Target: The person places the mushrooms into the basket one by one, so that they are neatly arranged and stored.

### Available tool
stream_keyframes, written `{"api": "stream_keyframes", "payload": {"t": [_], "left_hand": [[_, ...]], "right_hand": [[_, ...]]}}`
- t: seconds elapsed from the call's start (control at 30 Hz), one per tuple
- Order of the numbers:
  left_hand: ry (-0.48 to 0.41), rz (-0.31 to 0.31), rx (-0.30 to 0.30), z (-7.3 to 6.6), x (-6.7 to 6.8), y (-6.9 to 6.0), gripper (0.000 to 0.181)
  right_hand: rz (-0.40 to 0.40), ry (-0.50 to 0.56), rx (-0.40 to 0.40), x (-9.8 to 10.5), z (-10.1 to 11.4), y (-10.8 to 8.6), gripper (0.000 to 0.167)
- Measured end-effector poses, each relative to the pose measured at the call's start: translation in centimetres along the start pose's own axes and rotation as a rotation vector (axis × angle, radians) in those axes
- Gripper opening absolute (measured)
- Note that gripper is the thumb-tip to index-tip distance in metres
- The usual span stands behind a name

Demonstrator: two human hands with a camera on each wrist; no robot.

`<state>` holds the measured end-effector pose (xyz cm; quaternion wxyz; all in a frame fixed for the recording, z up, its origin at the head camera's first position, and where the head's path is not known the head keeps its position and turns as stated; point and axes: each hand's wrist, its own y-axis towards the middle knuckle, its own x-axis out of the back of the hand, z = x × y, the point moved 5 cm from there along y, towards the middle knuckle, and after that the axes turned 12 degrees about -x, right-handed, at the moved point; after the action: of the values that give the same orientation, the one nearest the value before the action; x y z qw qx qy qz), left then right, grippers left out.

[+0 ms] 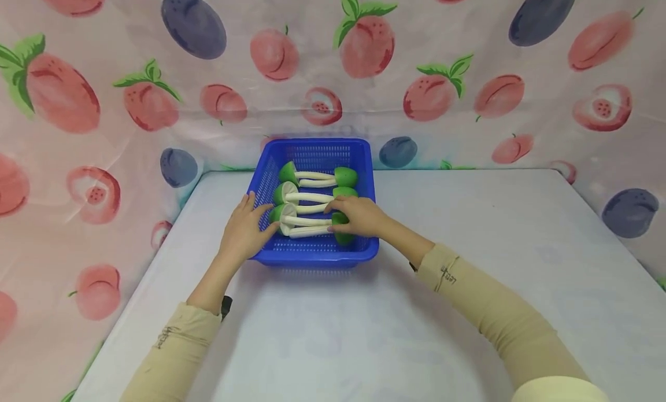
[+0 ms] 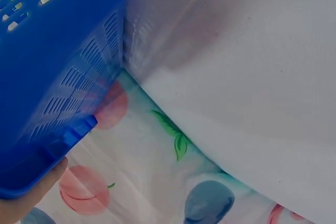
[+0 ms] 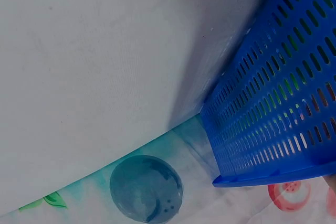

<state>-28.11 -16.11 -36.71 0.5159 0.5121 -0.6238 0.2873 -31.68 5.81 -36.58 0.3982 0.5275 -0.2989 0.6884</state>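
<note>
Several toy mushrooms (image 1: 308, 198) with green caps and white stems lie sideways in rows inside a blue plastic basket (image 1: 317, 257). My left hand (image 1: 244, 231) is at the basket's left rim, fingers spread, its thumb and a finger reaching inside beside a green cap (image 1: 277, 214). In the left wrist view, a fingertip (image 2: 59, 171) touches the rim from outside. My right hand (image 1: 359, 216) reaches over the right rim, its thumb and bent fingers around the front right toy mushroom (image 1: 341, 234) near its cap. The hand partly covers the stems there.
The basket stands on a white-covered table (image 1: 468, 228), near its back edge. Behind and to the left hangs a fruit-printed cloth (image 1: 312, 61). The basket's slotted side wall (image 3: 273, 103) fills the right of the right wrist view.
</note>
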Motion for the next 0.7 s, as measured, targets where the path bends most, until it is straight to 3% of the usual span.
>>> {"api": "stream_keyframes", "payload": {"t": [0.13,0.23,0.4,0.57,0.7], "left_hand": [[-0.004,-0.016,-0.015,0.0,0.2,0.2,0.053],[-0.035,-0.050,-0.013,0.1,0.2,0.2,0.051],[-0.115,-0.102,0.013,0.0,0.5,-0.2,0.050],[-0.061,-0.141,-0.033,-0.5,1.6,0.3,0.051],[0.001,-0.152,-0.120,-1.3,1.9,1.4,0.056]], "right_hand": [[-0.048,0.074,0.003,0.3,-0.2,0.1,0.037],[-0.097,0.205,0.016,0.6,-0.5,-0.2,0.031],[-0.267,0.432,0.051,2.7,-1.8,-2.2,0.022],[-0.331,0.399,-0.031,5.5,-4.6,-4.3,0.024],[-0.339,0.316,-0.122,5.9,-7.6,-5.1,0.039]]}}
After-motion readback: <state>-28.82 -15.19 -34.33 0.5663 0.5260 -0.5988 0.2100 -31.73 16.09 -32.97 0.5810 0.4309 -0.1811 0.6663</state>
